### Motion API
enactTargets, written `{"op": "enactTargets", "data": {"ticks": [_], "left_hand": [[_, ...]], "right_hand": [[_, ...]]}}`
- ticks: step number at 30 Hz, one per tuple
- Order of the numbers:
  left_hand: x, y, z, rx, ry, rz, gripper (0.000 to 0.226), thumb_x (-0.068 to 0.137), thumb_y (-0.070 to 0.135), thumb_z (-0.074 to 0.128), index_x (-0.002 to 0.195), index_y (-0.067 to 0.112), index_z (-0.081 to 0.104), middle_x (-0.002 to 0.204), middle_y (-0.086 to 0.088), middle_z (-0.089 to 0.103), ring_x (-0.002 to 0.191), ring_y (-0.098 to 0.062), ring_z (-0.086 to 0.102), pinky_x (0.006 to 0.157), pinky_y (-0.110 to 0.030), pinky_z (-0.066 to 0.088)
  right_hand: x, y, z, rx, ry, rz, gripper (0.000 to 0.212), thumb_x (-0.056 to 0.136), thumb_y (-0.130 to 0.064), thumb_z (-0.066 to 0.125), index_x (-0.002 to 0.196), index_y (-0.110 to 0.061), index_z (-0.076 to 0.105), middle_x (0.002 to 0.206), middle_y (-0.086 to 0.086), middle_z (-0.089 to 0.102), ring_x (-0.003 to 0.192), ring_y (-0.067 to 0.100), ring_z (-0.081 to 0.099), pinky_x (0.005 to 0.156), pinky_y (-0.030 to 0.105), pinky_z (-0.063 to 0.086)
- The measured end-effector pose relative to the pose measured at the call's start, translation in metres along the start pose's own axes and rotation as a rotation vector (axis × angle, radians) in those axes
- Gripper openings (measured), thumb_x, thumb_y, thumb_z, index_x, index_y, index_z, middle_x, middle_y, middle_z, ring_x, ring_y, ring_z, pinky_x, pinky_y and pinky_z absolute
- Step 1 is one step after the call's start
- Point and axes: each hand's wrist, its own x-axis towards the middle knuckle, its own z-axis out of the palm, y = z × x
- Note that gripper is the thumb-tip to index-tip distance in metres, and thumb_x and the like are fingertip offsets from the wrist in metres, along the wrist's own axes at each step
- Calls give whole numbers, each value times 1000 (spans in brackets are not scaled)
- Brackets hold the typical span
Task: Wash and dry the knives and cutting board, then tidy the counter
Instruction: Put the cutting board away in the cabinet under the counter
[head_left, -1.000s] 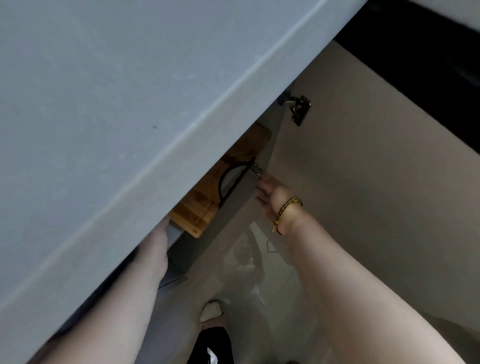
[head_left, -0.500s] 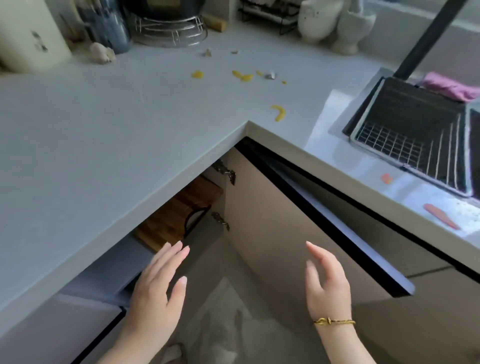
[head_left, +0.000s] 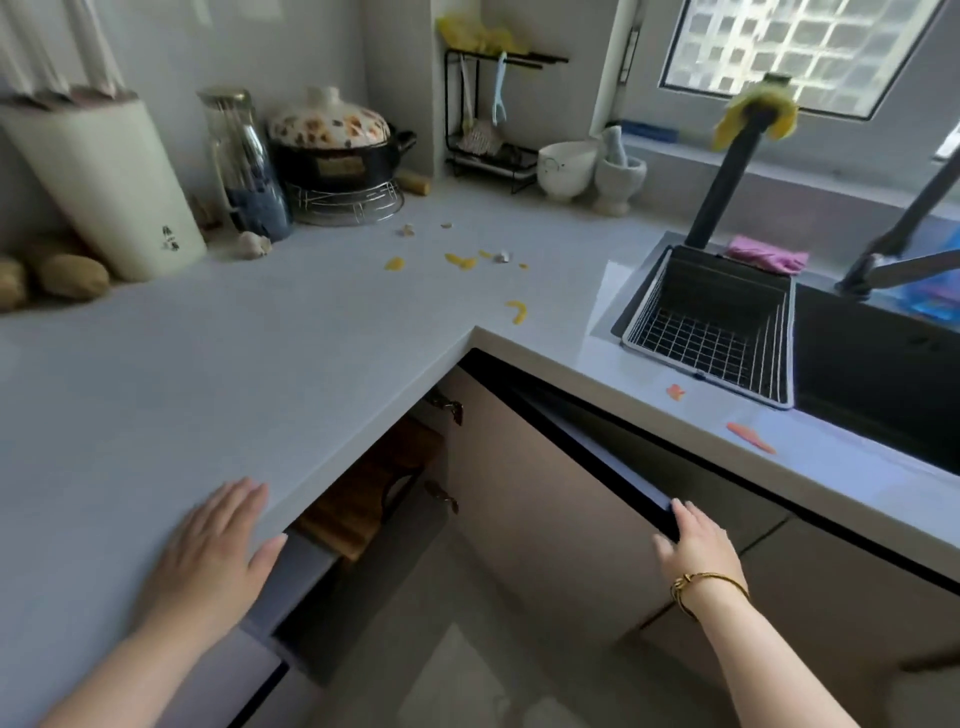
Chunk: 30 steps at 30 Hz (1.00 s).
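The wooden cutting board (head_left: 363, 499) stands inside the open corner cabinet under the grey counter (head_left: 234, 374). My left hand (head_left: 213, 551) rests flat on the counter's front edge, fingers straight. My right hand (head_left: 693, 545) touches the top edge of the open cabinet door (head_left: 545, 499), fingers on its dark rim. Knife handles stick up from a cream knife block (head_left: 109, 187) at the back left. Yellow peel scraps (head_left: 460, 262) and orange carrot bits (head_left: 750, 437) lie on the counter.
A black sink (head_left: 872, 374) with a wire drain basket (head_left: 711, 332), a pink cloth (head_left: 766, 254) and a black faucet (head_left: 727, 182) is at right. A lidded pot (head_left: 337, 150), a glass jar (head_left: 249, 166), potatoes (head_left: 67, 275), a mortar (head_left: 618, 176) and a utensil rack (head_left: 493, 114) line the back.
My view rose from under the counter to above it. My left hand came up onto the counter edge, and my right hand moved from mid-air to the cabinet door's top edge.
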Motion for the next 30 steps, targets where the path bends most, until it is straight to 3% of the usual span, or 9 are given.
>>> {"op": "enactTargets", "data": {"ticks": [3, 7, 10, 13, 18, 23, 26, 28, 30], "left_hand": [[8, 0, -13, 27, -92, 27, 48, 87, 20, 61, 131, 3, 49, 140, -15, 45, 131, -31, 42, 109, -42, 28], [22, -23, -17, 69, 151, 354, 24, 77, 18, 57, 83, 2, 74, 87, -16, 72, 78, -31, 70, 68, -50, 56], [25, -42, -13, -28, 199, 471, 59, 98, 32, 22, 87, 6, 74, 91, -10, 72, 92, -19, 57, 85, -35, 37], [29, -43, -11, -73, 204, 468, 44, 82, 22, 35, 84, 1, 74, 88, -14, 72, 80, -27, 70, 82, -30, 33], [31, -48, -7, -107, 178, 474, 43, 76, 21, 36, 84, 3, 74, 88, -13, 73, 77, -28, 71, 83, -31, 34], [33, -50, -7, -119, 122, 435, 43, 74, 22, 36, 84, 4, 74, 88, -13, 72, 78, -28, 71, 84, -33, 33], [32, -49, -9, -123, 101, 440, 43, 73, 22, 35, 84, 7, 74, 89, -11, 73, 78, -26, 71, 83, -33, 44], [31, -48, -12, -128, 77, 448, 43, 72, 23, 35, 83, 8, 74, 88, -10, 73, 78, -25, 71, 66, -36, 56], [31, -49, -12, -127, 77, 457, 43, 71, 23, 35, 84, 8, 74, 89, -10, 73, 79, -25, 71, 65, -36, 56]], "right_hand": [[-3, -14, -10, 150, -47, 111, 45, 96, -21, 39, 141, -16, 33, 141, 7, 43, 127, 23, 43, 102, 31, 36], [-21, -32, -12, 196, -101, 229, 38, 95, -18, 39, 132, -19, 48, 130, 7, 55, 114, 24, 54, 91, 30, 43], [-45, -45, 3, 378, -54, 260, 35, 91, -8, 44, 124, -11, 56, 125, 9, 59, 112, 26, 54, 89, 25, 40], [-74, -61, 15, 608, -65, 290, 35, 90, 2, 44, 120, -6, 59, 122, 11, 60, 97, 20, 53, 80, 19, 37], [-123, -109, 45, 938, -179, 307, 40, 90, 17, 34, 123, 6, 53, 123, 23, 56, 67, 9, 52, 42, 1, 39], [-156, -174, 90, 1169, -353, 232, 42, 92, 15, 30, 126, -1, 49, 104, 4, 60, 80, 14, 58, 51, 11, 50], [-159, -208, 106, 1282, -379, 260, 47, 92, 15, 29, 131, -5, 44, 126, 15, 54, 100, 22, 53, 62, 16, 52], [-155, -224, 111, 1343, -407, 299, 51, 91, 15, 30, 136, -8, 37, 133, 15, 49, 103, 21, 50, 68, 20, 49], [-150, -236, 115, 1385, -469, 307, 52, 91, 16, 30, 137, -7, 35, 135, 13, 48, 102, 22, 52, 78, 27, 47]]}}
